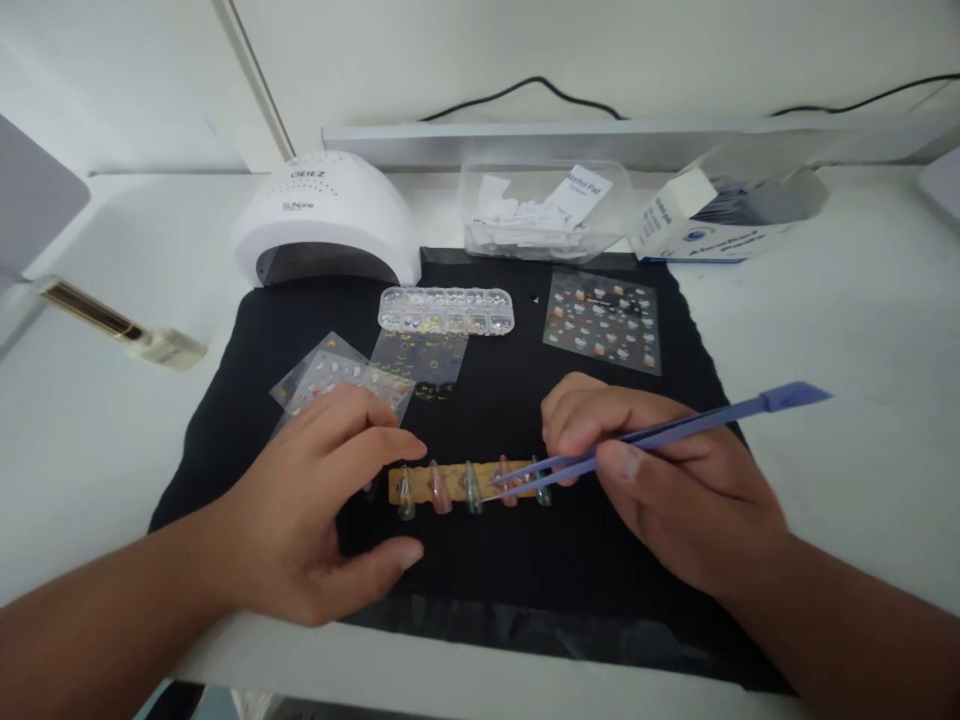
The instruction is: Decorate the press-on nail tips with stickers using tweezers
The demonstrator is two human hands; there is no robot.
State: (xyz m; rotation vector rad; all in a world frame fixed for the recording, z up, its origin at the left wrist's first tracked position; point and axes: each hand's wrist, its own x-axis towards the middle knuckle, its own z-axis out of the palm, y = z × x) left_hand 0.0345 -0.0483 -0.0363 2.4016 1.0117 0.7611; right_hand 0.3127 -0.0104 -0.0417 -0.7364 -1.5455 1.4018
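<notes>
A yellowish strip (453, 484) lies on the black mat (480, 570), with several pointed false nails across it, clear, pink and green. My right hand (660, 470) grips purple tweezers (690, 427); their tips point left over the strip, near the green nail (472, 488) in the middle and the pink nail (508, 482) beside it. At the strip's left end, my left hand (322, 505) holds nothing, its thumb and index finger apart around the clear nail (406, 494).
Sticker sheets (602, 320) (337, 372) and a clear compartment case (446, 311) lie on the mat. Behind stand a white nail lamp (326, 220), a clear tub (544, 212) and an alcohol pad box (720, 225). A polish bottle (169, 348) lies at left.
</notes>
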